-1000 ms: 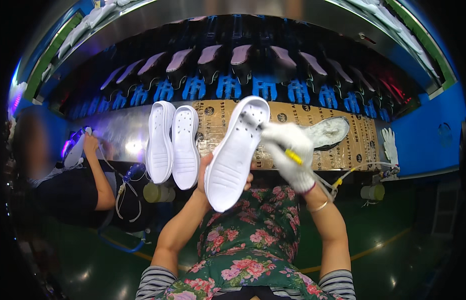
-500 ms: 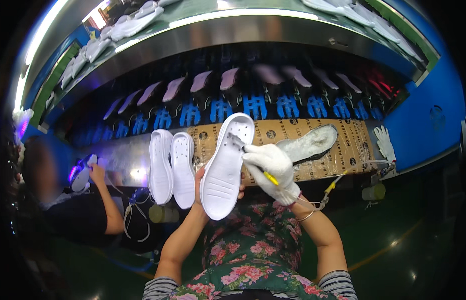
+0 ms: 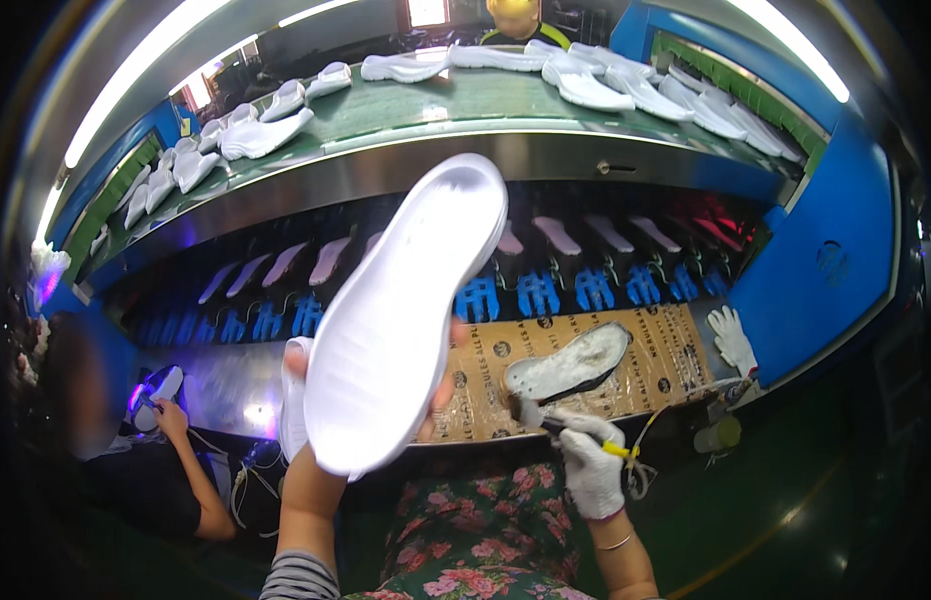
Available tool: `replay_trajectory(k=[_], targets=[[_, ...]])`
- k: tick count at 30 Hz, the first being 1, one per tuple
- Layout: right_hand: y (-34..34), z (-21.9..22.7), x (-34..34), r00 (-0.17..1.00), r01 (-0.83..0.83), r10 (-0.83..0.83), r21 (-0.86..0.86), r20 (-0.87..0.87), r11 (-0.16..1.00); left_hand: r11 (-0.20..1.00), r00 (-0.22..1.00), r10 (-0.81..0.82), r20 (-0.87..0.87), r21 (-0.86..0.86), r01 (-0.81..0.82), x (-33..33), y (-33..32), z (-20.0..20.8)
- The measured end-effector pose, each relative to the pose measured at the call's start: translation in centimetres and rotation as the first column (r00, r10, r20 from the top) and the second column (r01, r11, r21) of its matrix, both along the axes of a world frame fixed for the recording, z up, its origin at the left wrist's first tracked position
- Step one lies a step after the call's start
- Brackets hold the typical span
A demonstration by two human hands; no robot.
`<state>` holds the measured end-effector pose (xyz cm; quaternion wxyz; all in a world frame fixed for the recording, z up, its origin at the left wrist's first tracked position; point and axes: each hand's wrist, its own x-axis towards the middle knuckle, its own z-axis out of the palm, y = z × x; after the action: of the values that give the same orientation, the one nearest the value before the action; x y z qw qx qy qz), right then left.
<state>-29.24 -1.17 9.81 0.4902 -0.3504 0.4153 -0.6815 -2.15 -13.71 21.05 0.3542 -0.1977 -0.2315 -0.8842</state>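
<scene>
A white shoe sole (image 3: 386, 330) is held up close to the camera, tilted, toe end low and left. My bare left hand (image 3: 443, 394) grips it from behind; the thumb shows at one edge and fingertips at the other. In a white knit glove, my right hand (image 3: 593, 468) is closed around a brush (image 3: 527, 411) with a dark bristle head. A yellow fitting and a thin hose show by that hand. The brush sits low, near a soiled white sole-shaped pad (image 3: 576, 365) on the cardboard. Behind the raised sole, another white sole (image 3: 292, 410) is mostly hidden.
Printed brown cardboard (image 3: 666, 350) covers part of the metal bench. Blue clamps (image 3: 537, 293) and pinkish sole shapes line the rack behind. Above, a green conveyor (image 3: 386, 105) carries several white soles. A white glove (image 3: 731, 340) lies at right; a co-worker's hand (image 3: 169, 420) works at left.
The sole has come up toward the camera, its pitted heel now glaring. My right hand with the brush has moved off it, down and right. The view has tilted up.
</scene>
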Motion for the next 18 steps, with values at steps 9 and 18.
replay_trajectory(k=[9,18], targets=[[0.0,-4.6,3.9,0.981,-0.192,0.188,0.218,0.039,0.957,0.948,0.987,0.160,0.028,0.274,-0.161,-13.0,-18.6,8.4],[0.1,-6.7,2.1,0.982,-0.185,0.174,0.181,0.074,0.966,-0.310,-0.499,0.811,-0.305,-0.948,0.075,-18.0,-26.1,10.8]])
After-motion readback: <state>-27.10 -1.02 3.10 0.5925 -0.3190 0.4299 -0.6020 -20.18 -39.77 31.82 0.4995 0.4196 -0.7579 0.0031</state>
